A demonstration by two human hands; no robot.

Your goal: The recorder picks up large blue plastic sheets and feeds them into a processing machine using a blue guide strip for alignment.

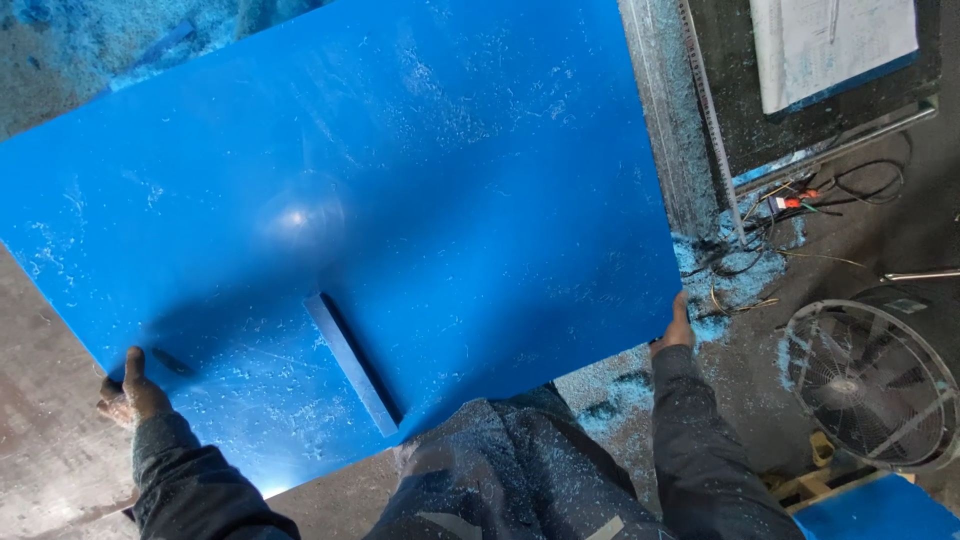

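— How does the blue sheet (400, 190) lie?

— It is a big, flat, rectangular panel held up between the two hands, nothing under it carrying it. Its long axis runs from the lower left to the upper right of the view, tilted a little, so one near corner points down toward the person's legs. A thin blue strip (352, 362) lies loose on its face near the near edge, slanting toward that low corner, and pale chips are dusted over the surface.

— And the hands?

— The left hand (130, 392) is clamped on the sheet's left corner, thumb on top and pressed flat against the face; the fingers curl underneath, out of sight. The right hand (679, 330) grips the right corner from below and beside; only the knuckles and part of the thumb show. Both are closed on the panel and stand well apart, a whole edge of it between them.

— What can't you make out?

— The far edge of the sheet runs off the top of the frame. It hides most of what is beneath it. To the right, apart from it, blue shavings (725, 265) lie heaped on the floor with tangled wires (850, 185), a round fan (870, 385) in a wire cage, and a long metal ruler (708, 110) along a dark bench edge.
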